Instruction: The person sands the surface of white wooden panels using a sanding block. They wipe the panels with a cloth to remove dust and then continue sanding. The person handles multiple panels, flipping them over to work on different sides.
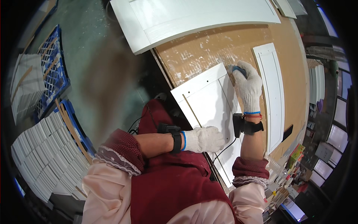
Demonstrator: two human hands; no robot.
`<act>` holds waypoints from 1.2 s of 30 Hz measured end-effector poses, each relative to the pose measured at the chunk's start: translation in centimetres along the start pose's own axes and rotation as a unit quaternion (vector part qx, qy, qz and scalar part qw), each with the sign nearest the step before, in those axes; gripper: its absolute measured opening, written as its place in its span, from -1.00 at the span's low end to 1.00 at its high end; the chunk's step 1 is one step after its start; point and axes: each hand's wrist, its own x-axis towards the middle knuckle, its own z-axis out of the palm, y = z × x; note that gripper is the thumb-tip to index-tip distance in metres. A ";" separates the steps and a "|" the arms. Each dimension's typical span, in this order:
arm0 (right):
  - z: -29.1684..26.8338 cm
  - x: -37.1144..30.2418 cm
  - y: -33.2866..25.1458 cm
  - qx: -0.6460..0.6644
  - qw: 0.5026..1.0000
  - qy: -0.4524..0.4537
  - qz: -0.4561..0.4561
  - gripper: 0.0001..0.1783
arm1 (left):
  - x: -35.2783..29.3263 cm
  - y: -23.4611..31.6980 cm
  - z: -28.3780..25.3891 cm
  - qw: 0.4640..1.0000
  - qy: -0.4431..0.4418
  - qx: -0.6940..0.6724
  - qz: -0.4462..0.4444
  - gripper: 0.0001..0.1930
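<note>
My left hand (206, 139), in a white knit glove, lies on a white door-like panel (209, 99) with its fingers together. A thin brown strip (191, 110) runs along the panel toward that hand. At the panel's far right edge, my right hand (248, 85), also gloved, is closed around a small blue-grey block (239, 70). The glove hides most of the block, so its kind is unclear. Each wrist bears a black strapped device, and a dark cable crosses the panel near my right forearm. Small dark holes show in the panel's far end.
The panel rests on a brown work surface (209, 43) marked with white smears. A narrow white panel (271, 93) lies to the right, a large one (201, 15) at the far side. Stacked white boards (48, 155) and a blue pallet (52, 71) stand left. A brown blur (112, 71) crosses the floor.
</note>
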 end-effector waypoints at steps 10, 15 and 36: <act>-0.4 -1.1 -0.3 -0.048 0.998 0.015 -0.032 -0.72 | 0.1 0.0 1.7 1.000 0.017 0.015 0.003 -0.89; -0.5 -1.1 -0.3 -0.070 0.997 -0.029 -0.022 -0.69 | -0.1 -0.1 1.2 0.999 0.028 0.035 0.014 -0.89; -14.5 -26.4 8.0 0.245 0.877 0.264 0.319 -0.65 | 1.6 0.1 -0.9 0.998 0.000 0.057 0.036 -0.83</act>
